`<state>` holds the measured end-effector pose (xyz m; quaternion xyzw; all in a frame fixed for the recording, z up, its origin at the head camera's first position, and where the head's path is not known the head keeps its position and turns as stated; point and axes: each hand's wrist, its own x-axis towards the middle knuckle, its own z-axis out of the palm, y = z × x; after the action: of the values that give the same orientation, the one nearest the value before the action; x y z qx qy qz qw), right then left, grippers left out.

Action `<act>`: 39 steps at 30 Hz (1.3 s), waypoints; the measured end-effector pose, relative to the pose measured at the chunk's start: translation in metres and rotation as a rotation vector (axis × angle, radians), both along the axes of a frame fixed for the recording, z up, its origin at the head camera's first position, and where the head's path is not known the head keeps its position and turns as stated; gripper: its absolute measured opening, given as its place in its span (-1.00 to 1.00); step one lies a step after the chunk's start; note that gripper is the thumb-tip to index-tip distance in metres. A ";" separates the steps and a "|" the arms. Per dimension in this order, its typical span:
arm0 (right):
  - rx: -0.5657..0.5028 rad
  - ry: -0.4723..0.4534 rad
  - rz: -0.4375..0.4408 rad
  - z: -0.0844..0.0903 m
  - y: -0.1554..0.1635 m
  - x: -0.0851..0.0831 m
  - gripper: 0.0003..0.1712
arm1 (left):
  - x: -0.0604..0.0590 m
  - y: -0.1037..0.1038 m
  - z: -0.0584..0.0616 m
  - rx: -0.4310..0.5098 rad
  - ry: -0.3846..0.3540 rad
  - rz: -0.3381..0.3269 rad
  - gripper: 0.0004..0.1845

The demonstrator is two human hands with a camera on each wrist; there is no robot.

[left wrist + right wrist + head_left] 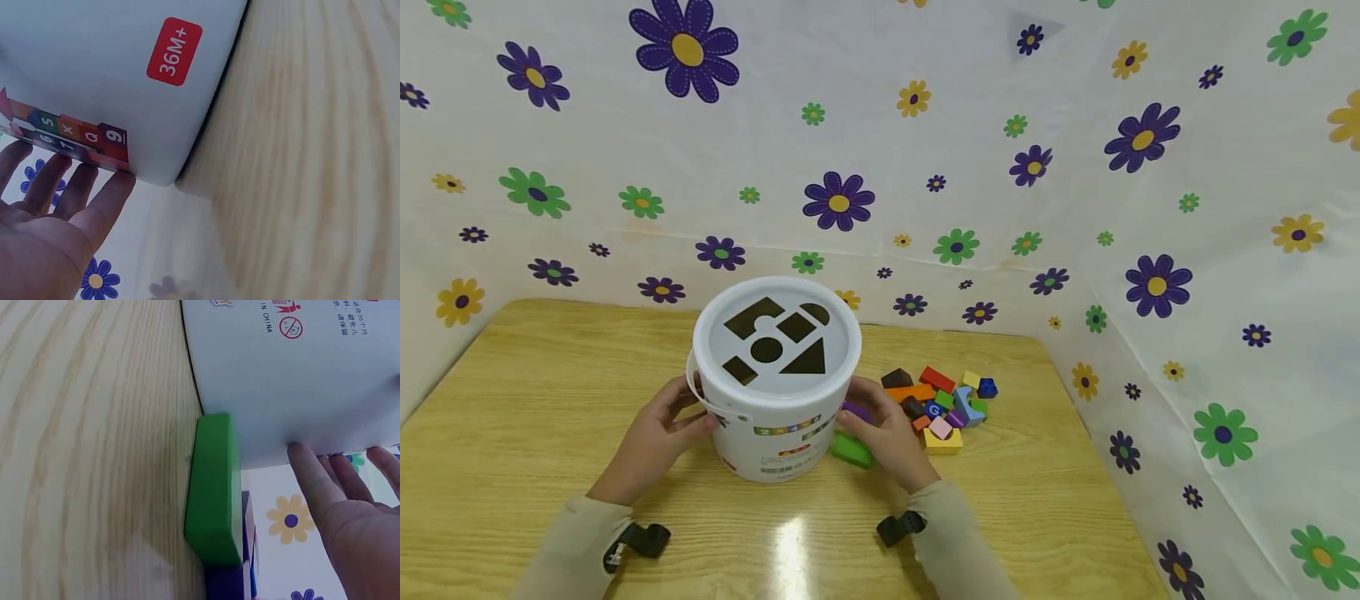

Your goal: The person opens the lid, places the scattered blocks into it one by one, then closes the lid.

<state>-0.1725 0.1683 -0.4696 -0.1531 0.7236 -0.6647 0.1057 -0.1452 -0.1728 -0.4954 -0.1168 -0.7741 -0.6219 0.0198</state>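
A white bucket [741, 454] stands upright on the wooden table, its lid [797, 304] on top with several shaped holes, including a circle and a triangle. My left hand [655, 433] holds its left side, thumb at the front beside the thin handle [691, 377]. From the other side my right hand [887, 429] holds it too, its far fingers hidden in the head view. Both wrist views show fingertips against the bucket's wall. A green block [212, 487] lies on the table right by the bucket's base, with a purple block [856, 411] behind it.
A pile of coloured blocks lies right of the bucket, with a red block [937, 380], an orange block [913, 392] and a yellow block [951, 443] among them. A flower-printed cloth [850, 125] rises behind and to the right of the table [535, 400].
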 end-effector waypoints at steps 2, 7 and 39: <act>0.002 -0.006 0.002 0.002 -0.004 0.000 -0.41 | 0.001 -0.005 0.001 0.014 0.014 -0.004 -0.36; -0.007 0.017 0.011 0.005 -0.017 -0.001 -0.41 | 0.003 -0.016 0.006 0.030 0.055 -0.004 -0.36; -0.034 0.064 0.094 0.001 -0.092 -0.002 -0.44 | 0.024 -0.087 -0.004 -0.078 0.096 0.105 -0.28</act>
<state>-0.1742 0.0765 -0.4684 -0.2099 0.7070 -0.6662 0.1112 -0.1212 -0.2599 -0.4996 -0.1062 -0.8009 -0.5832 0.0851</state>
